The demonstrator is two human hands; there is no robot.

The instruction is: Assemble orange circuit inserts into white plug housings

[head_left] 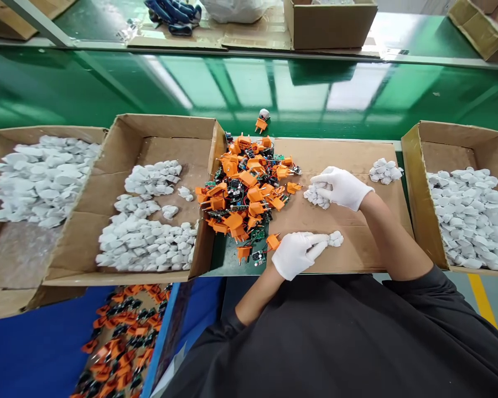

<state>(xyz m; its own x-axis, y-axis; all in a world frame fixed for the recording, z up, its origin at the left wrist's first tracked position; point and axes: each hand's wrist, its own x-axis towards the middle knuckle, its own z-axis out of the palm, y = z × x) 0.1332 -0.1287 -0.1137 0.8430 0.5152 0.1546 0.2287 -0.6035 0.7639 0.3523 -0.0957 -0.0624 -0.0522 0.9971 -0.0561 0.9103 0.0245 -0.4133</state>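
Observation:
My left hand point(295, 254), in a white glove, is low over the cardboard sheet point(369, 221), its fingers closed at a small clump of white pieces point(336, 239). Farther out, my right hand point(342, 187), gloved too, has its fingertips down on another cluster of white pieces point(316, 196); the exact grip is hidden. A third small group of white pieces point(385, 171) lies on the sheet beyond my right wrist. Left of both hands is a heap of orange plugs with circuit boards point(255, 193). One orange plug point(273, 241) lies right beside my left hand.
A box of white pieces point(444, 130) stands at right, and two more boxes point(157, 127) point(8, 265) of them at left. A lone orange plug point(261, 125) with a white top sits behind the heap. A crate of orange plugs point(120, 342) is below left. Blue gloves point(174, 14) lie on the shelf.

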